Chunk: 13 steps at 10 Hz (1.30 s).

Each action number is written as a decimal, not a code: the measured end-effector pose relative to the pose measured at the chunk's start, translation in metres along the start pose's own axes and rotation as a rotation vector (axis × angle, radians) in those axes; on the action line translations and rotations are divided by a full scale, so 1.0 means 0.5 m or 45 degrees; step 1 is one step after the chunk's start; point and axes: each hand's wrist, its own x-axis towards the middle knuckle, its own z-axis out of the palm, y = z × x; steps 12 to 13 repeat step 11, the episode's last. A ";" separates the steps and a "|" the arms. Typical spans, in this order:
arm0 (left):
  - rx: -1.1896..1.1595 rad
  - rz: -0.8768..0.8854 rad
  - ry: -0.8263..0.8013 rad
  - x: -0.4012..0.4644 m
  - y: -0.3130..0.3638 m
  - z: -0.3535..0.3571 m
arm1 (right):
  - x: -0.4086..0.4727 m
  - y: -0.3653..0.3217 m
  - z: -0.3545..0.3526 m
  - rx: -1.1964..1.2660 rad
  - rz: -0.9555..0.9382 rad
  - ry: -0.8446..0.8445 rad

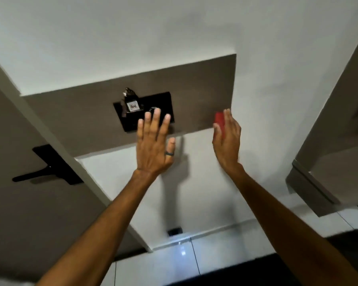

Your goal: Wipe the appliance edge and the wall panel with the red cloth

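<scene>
A grey-brown wall panel [203,96] runs as a band across the white wall. My right hand [227,141] presses a red cloth [219,120] flat against the panel's lower right corner; only a strip of the cloth shows past my fingers. My left hand [153,145] is raised with fingers spread and a ring on one finger, holding nothing, in front of a black plate [163,102] mounted on the panel. The grey appliance [327,153] stands at the right edge of the view.
A small dark bottle [130,102] with a metal cap sits against the black plate. A grey door with a black lever handle [48,170] is at the left. A small black socket [175,231] sits low on the wall above glossy white floor tiles.
</scene>
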 end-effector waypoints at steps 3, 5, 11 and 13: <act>-0.257 -0.030 -0.586 -0.004 0.395 0.233 | 0.008 0.228 -0.315 1.617 1.589 0.024; -0.350 -0.011 -0.944 -0.008 0.628 0.374 | 0.068 0.475 -0.532 1.175 1.303 0.045; -0.170 -0.047 -1.215 -0.032 0.879 0.482 | 0.027 0.849 -0.690 -1.089 0.274 -1.052; -0.170 -0.047 -1.215 -0.032 0.879 0.482 | 0.027 0.849 -0.690 -1.089 0.274 -1.052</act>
